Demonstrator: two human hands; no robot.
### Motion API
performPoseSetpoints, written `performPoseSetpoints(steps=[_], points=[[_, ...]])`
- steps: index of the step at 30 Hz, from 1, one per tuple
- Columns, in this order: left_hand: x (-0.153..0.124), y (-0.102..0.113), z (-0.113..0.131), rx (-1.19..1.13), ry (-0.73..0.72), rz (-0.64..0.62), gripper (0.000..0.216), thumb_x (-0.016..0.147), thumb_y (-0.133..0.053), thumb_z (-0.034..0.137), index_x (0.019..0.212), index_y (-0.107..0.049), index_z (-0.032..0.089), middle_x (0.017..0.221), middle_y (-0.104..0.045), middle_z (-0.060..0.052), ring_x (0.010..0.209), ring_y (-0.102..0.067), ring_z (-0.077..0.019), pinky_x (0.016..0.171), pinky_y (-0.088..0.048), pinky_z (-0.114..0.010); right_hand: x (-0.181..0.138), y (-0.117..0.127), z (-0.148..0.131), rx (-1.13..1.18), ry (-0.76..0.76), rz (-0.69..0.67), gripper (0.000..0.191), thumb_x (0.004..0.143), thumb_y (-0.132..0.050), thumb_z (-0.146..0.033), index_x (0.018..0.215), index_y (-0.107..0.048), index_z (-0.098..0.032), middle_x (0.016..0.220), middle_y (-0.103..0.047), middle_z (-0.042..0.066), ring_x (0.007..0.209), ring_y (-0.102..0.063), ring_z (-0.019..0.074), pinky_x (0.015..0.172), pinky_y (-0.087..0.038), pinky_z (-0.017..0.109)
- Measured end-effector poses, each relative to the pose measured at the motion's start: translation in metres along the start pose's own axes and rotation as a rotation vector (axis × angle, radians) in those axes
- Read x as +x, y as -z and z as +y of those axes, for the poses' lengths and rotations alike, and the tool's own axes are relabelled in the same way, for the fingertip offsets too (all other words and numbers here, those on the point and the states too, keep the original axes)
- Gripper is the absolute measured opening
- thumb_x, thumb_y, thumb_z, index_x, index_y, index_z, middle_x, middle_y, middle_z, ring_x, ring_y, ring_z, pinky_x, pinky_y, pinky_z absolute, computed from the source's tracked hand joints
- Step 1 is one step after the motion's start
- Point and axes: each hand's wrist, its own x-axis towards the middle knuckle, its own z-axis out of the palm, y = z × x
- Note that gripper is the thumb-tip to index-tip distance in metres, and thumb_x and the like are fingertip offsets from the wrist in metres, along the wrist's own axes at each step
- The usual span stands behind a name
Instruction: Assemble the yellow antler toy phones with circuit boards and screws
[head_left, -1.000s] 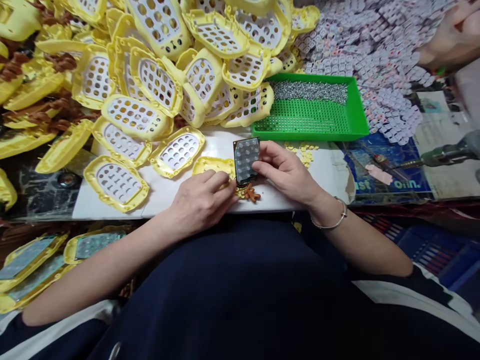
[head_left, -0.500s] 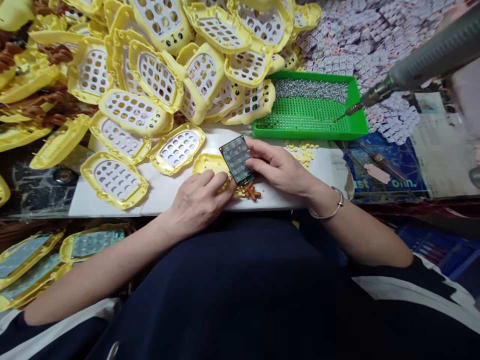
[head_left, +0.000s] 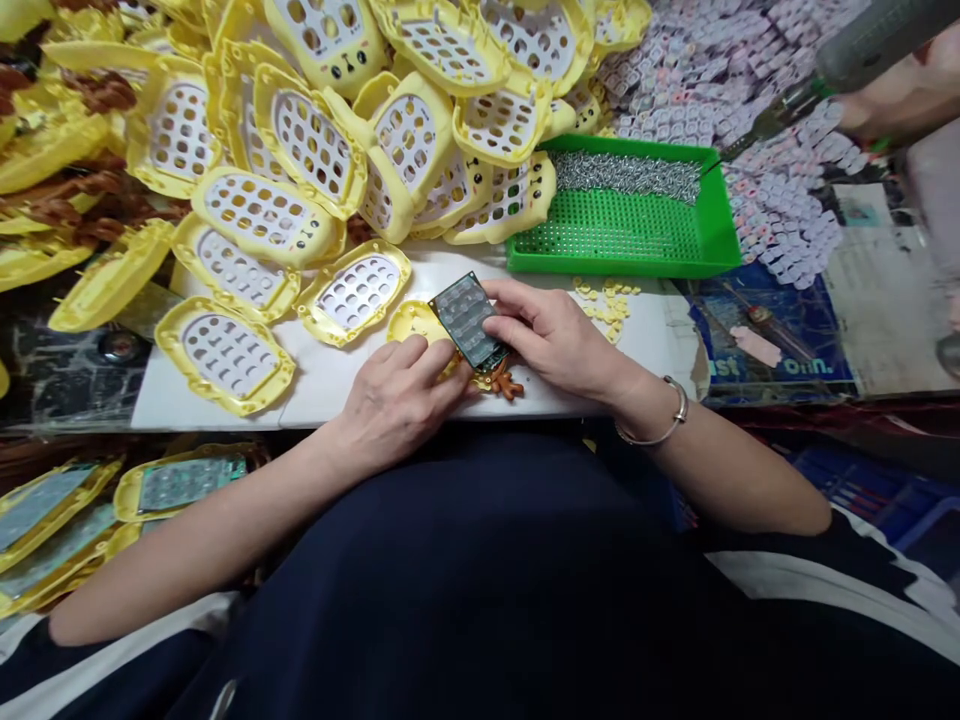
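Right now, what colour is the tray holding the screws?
The tray is bright green, seen best in the head view.

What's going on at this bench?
A person's right hand holds a dark rectangular circuit board at a tilt. The left hand, fingers curled, is at a yellow plastic shell; the board isn't seated in it. Beyond, a green plastic tray holds small silver metal screws.
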Motion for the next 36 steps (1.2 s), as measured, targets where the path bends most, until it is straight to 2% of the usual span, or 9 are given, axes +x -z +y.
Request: performPoseSetpoints(steps=[5, 7, 9, 12, 16, 23, 29, 33, 36], points=[[-0.004, 0.001, -0.003, -0.054, 0.007, 0.003, 0.016, 0.093, -0.054, 0.03, 0.091, -0.066, 0.018, 0.079, -0.063, -0.006, 0.064, -0.05, -0.015, 0.056, -0.038, -0.03, 0.002, 0.001, -0.005, -0.198, 0.003, -0.026, 0.033, 0.089, -0.048, -0.023, 0.118, -0.062, -0.015, 0.102, -0.07, 0.006, 0.087, -0.063, 0.0193, 0.082, -0.046, 0.03], [-0.007, 0.004, -0.01, -0.121, 0.03, 0.08, 0.013, 0.092, -0.057, 0.025, 0.101, -0.064, 0.019, 0.084, -0.064, -0.006, 0.068, -0.054, -0.0152, 0.061, -0.044, -0.028, 0.003, 0.002, -0.006, -0.268, -0.002, -0.047, 0.031, 0.089, -0.049, -0.023, 0.117, -0.062, -0.016, 0.096, -0.07, 0.006, 0.083, -0.061, 0.019, 0.077, -0.044, 0.029], [-0.011, 0.007, -0.021, -0.159, 0.11, 0.125, 0.031, 0.089, -0.062, 0.028, 0.119, -0.058, 0.021, 0.1, -0.064, -0.011, 0.085, -0.06, -0.0201, 0.074, -0.049, -0.033, 0.005, 0.003, -0.009, -0.324, 0.007, -0.066, 0.028, 0.09, -0.049, -0.023, 0.113, -0.064, -0.016, 0.092, -0.069, 0.006, 0.081, -0.06, 0.0189, 0.075, -0.042, 0.029], [-0.014, 0.009, -0.041, -0.268, 0.188, 0.039, 0.063, 0.087, -0.063, 0.041, 0.142, -0.04, 0.02, 0.123, -0.058, -0.018, 0.11, -0.056, -0.029, 0.09, -0.048, -0.043, 0.01, 0.005, -0.013, -0.39, 0.056, -0.078, 0.023, 0.089, -0.053, -0.024, 0.106, -0.066, -0.014, 0.096, -0.066, 0.009, 0.084, -0.057, 0.0195, 0.076, -0.04, 0.029], [-0.012, 0.007, -0.055, -0.388, 0.094, -0.048, 0.062, 0.088, -0.061, 0.043, 0.141, -0.041, 0.018, 0.116, -0.063, -0.015, 0.102, -0.057, -0.0256, 0.089, -0.049, -0.041, 0.016, 0.009, -0.014, -0.401, 0.097, -0.111, 0.019, 0.088, -0.055, -0.021, 0.1, -0.068, -0.013, 0.092, -0.066, 0.008, 0.082, -0.056, 0.0182, 0.076, -0.04, 0.029], [-0.005, 0.003, -0.027, -0.283, 0.212, -0.01, 0.072, 0.085, -0.06, 0.055, 0.138, -0.043, 0.011, 0.099, -0.066, -0.013, 0.09, -0.056, -0.0246, 0.083, -0.047, -0.039, 0.014, 0.018, -0.007, -0.257, 0.239, -0.156, 0.036, 0.084, -0.059, -0.014, 0.12, -0.061, -0.017, 0.092, -0.069, 0.003, 0.08, -0.059, 0.0141, 0.075, -0.043, 0.025], [0.003, -0.012, -0.001, -0.204, 0.3, 0.04, 0.082, 0.083, -0.052, 0.066, 0.136, -0.041, 0.006, 0.1, -0.064, -0.017, 0.088, -0.058, -0.0283, 0.077, -0.047, -0.042, 0.008, 0.021, 0.004, -0.357, 0.35, -0.204, 0.017, 0.089, -0.056, -0.016, 0.099, -0.069, -0.014, 0.086, -0.067, 0.005, 0.078, -0.059, 0.0142, 0.071, -0.043, 0.025], [-0.002, -0.015, 0.005, -0.325, 0.333, 0.062, 0.078, 0.087, -0.055, 0.056, 0.145, -0.03, 0.009, 0.11, -0.061, -0.018, 0.098, -0.058, -0.0283, 0.085, -0.049, -0.043, -0.002, 0.022, 0.006, -0.409, 0.377, -0.199, 0.028, 0.096, -0.046, -0.024, 0.103, -0.07, -0.013, 0.088, -0.066, 0.008, 0.081, -0.059, 0.0163, 0.073, -0.045, 0.027], [-0.008, -0.012, 0.005, -0.444, 0.343, 0.039, 0.075, 0.089, -0.057, 0.047, 0.149, -0.024, 0.015, 0.117, -0.059, -0.016, 0.102, -0.057, -0.0267, 0.086, -0.05, -0.041, -0.01, 0.023, 0.004, -0.441, 0.403, -0.189, 0.033, 0.096, -0.047, -0.033, 0.11, -0.069, -0.012, 0.097, -0.065, 0.011, 0.088, -0.06, 0.0195, 0.078, -0.048, 0.031]])
